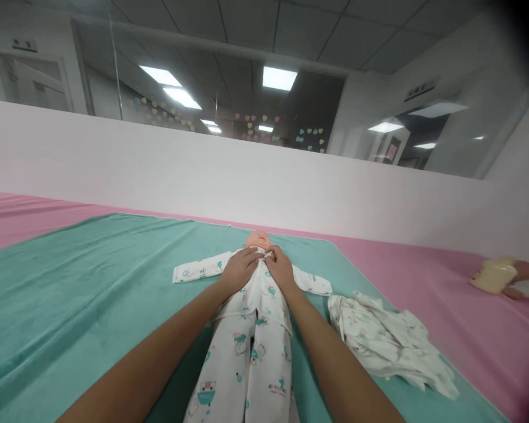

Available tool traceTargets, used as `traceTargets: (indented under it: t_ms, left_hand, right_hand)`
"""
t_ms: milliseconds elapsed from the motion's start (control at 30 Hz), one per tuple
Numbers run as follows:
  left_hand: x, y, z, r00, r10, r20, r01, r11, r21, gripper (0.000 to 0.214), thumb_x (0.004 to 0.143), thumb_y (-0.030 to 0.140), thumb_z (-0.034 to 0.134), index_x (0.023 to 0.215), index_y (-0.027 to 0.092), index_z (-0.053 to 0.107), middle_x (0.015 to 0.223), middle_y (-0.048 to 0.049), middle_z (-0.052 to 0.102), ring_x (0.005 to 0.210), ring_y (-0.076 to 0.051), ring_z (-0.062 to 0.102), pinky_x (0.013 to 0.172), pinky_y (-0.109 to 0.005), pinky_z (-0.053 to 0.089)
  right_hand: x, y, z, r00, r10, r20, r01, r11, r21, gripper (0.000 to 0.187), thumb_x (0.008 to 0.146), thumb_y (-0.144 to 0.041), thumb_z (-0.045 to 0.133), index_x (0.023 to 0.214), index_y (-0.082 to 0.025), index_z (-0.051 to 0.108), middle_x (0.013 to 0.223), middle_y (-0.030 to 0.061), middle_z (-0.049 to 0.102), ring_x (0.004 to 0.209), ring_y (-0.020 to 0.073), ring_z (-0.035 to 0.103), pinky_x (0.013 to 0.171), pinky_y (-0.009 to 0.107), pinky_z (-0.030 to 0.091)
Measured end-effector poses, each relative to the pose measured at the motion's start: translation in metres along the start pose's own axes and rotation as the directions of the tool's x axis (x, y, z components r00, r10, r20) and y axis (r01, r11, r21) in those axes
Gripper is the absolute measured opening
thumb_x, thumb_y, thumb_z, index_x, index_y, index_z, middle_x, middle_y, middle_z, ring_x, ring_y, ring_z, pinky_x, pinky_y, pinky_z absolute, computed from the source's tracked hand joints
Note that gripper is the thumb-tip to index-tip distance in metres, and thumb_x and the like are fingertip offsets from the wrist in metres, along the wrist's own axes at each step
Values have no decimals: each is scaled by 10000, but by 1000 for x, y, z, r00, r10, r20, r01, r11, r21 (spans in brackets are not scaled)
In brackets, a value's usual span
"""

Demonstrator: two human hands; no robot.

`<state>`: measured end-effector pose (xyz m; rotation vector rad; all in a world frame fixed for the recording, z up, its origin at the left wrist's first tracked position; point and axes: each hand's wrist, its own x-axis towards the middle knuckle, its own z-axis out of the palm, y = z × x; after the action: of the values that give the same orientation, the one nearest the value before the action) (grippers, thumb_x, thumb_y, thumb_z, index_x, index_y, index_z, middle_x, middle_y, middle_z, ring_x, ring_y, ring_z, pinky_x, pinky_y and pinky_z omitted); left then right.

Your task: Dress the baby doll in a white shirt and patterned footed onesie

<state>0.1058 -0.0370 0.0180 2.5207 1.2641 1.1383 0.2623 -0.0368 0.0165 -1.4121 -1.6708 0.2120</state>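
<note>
1. Laid out on teal blanket (92, 282): doll (259, 239) in printed white top (271, 292) and printed white trousers (231, 358).
2. Placed on doll's upper chest, just below head: left hand (241, 270), fingers together, and right hand (281, 268), fingers curled at collar (grip on fabric: cannot tell, either side).
3. Heaped right of doll: crumpled white cloth (388, 338).
4. Visible beyond doll's head: white wall (247, 182).

Long, bare, tapered forearms (155, 346) are seen, joined at slim wrists (223, 288) to a bare left hand (241, 268) and a bare right hand (281, 268).
</note>
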Motion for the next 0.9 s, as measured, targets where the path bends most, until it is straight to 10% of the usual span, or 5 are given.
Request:
traceTargets:
  t_ms: [467, 900]
  left_hand:
    - [-51, 19, -23, 997, -77, 6, 75, 959, -274, 414, 912, 339, 261, 1260, 214, 447, 1334, -16, 436, 1251, -148, 340, 1079, -329, 243]
    - [-51, 15, -22, 1000, -22, -17, 16, 955, -296, 395, 923, 330, 250, 1245, 240, 461, 1309, -2, 458, 1259, -147, 323, 1075, -345, 242]
  right_hand:
    - [-60, -41, -29, 970, -232, 70, 236, 969, -68, 264, 844, -337, 416, 1054, -237, 541, 995, 32, 539, 938, 160, 490, 826, 291, 376]
    - [-80, -56, -16, 951, -201, 234, 270, 908, -320, 486, 869, -398, 371, 1332, -255, 339, 1421, 55, 276, 1312, 265, 220, 1010, 459, 280]
